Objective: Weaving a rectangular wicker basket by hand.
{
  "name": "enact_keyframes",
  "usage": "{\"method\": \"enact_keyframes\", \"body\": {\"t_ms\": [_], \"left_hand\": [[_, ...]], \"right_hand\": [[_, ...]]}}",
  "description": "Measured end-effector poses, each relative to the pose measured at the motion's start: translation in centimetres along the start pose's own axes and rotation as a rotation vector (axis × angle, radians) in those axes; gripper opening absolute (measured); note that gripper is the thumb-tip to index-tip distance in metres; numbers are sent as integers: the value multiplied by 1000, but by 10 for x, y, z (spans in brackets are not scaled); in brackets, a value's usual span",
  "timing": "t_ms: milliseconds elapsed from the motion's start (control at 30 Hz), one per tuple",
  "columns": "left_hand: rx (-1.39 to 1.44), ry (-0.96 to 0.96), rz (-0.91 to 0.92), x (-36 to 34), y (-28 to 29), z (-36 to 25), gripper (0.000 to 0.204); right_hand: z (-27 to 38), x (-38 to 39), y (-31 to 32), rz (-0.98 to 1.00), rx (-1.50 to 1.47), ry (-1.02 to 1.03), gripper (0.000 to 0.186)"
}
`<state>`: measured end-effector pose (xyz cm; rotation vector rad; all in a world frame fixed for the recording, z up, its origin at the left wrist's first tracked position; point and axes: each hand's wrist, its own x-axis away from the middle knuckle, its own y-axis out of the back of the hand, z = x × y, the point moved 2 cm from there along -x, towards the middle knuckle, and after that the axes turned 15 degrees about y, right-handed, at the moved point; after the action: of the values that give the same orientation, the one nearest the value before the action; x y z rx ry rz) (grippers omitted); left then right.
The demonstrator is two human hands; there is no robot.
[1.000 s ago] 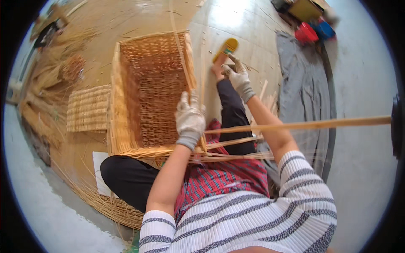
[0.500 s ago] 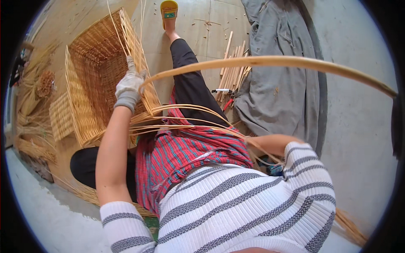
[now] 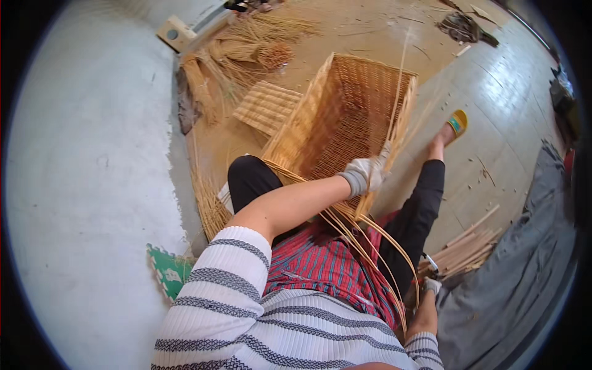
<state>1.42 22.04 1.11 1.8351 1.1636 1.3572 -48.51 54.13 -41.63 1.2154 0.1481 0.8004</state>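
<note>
A rectangular wicker basket (image 3: 299,145) lies tilted between my legs, its open side facing up. My left hand (image 3: 368,172), in a pale glove, is closed on the edge of its right wall, close to the near corner; some fingers are hidden. Thin upright rods (image 3: 398,92) rise beyond this hand. Long loose canes (image 3: 385,237) bend from the basket's near corner across my lap. My right hand (image 3: 432,285), gloved too, is low at the right beside a white pen-like thing (image 3: 430,263). Its fingers are too small and hidden to read.
Wooden sticks (image 3: 465,246) lie by my right hand, next to a grey cloth (image 3: 512,290). Left of the basket are a woven panel (image 3: 268,108) and bundles of thin canes (image 3: 237,58). A green mat piece (image 3: 171,271) lies at the left. Scraps dot the floor.
The view has swung left, so the basket appears farther right. My right hand, hidden before, now shows by the sticks. The thick cane arching across the view is no longer seen there.
</note>
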Motion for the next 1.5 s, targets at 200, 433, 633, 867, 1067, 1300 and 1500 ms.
{"method": "enact_keyframes", "body": {"t_ms": [200,433,633,867,1067,1300,1500], "left_hand": [[111,5,-43,5,8,14,92],[5,-8,22,10,16,8,93],[49,150,-36,33,42,31,96],[-92,121,-71,21,27,17,95],[-5,80,-112,27,23,21,93],[17,111,-148,30,21,31,96],[45,120,-109,27,18,32,97]], "right_hand": [[37,-26,8,297,-21,-51,27],[91,12,78,263,-572,395,41],[357,93,273,294,-1092,427,32],[432,170,227,475,-803,705,42],[470,194,218,686,-1032,675,40],[510,185,280,414,-102,1112,56],[529,163,222,459,-302,640,53]]}}
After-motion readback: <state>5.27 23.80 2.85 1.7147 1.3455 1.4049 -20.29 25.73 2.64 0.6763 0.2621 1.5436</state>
